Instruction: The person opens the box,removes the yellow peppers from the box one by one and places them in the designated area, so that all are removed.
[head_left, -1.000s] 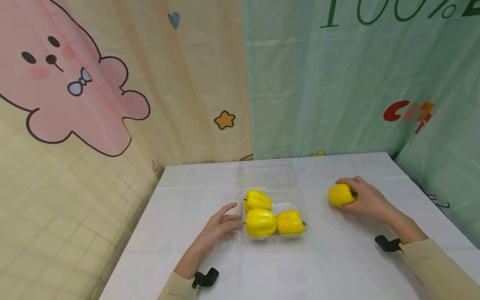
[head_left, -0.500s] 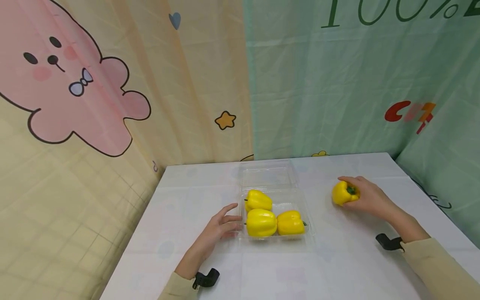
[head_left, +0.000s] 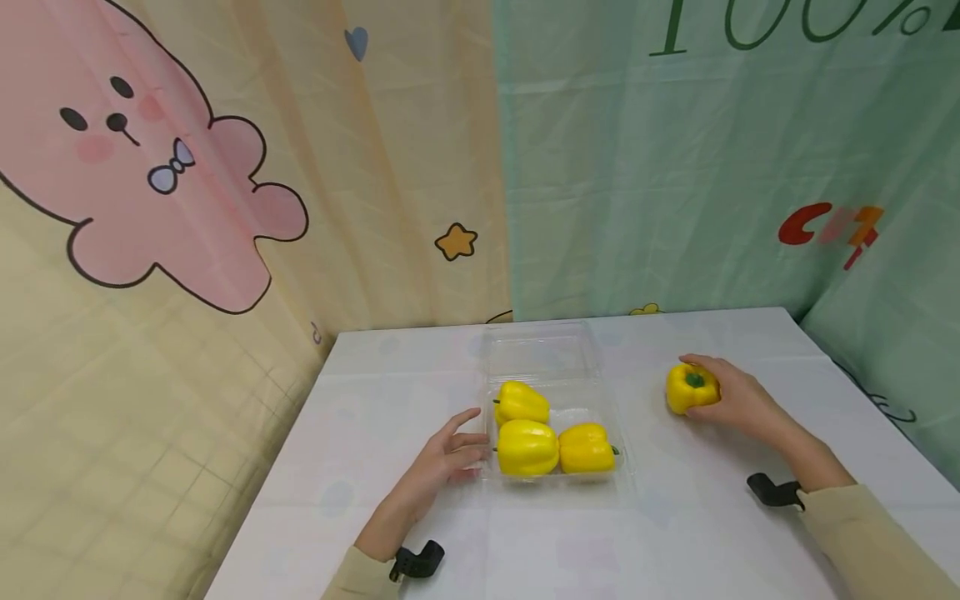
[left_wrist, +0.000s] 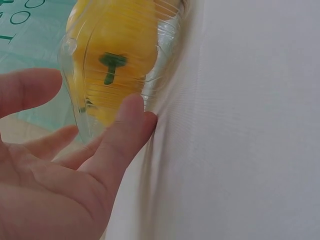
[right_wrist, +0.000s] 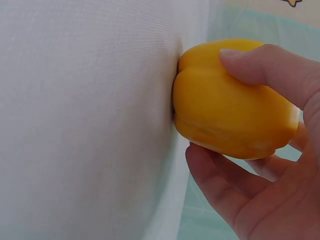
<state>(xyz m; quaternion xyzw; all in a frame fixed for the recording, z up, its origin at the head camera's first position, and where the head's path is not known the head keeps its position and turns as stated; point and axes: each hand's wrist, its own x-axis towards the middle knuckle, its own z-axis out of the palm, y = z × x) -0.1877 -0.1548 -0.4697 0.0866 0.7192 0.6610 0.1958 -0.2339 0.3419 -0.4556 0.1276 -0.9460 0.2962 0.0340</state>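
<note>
My right hand (head_left: 738, 402) grips a yellow bell pepper (head_left: 681, 395) between thumb and fingers, to the right of a clear plastic container (head_left: 581, 410). The pepper stands upright, green stem facing up; in the right wrist view its base (right_wrist: 181, 95) is right at the table surface. My left hand (head_left: 435, 468) is at the container's left side, fingers spread and fairly straight, fingertips at the ridged wall in the left wrist view. Inside the container lie three more yellow peppers: one at back left (head_left: 521, 403), one at front left (head_left: 527, 448), one at front right (head_left: 587, 450).
The container's hinged lid (head_left: 542, 354) lies folded back toward the far edge of the table. A white cloth (head_left: 600, 533) covers the table. Printed curtains (head_left: 397, 167) hang behind and at both sides. Black wrist mounts (head_left: 420, 560) sit at both cuffs.
The pepper in my right hand has turned from tilted, stem toward the palm, to upright with its stem on top. My left hand stays at the container; the head view has shifted slightly.
</note>
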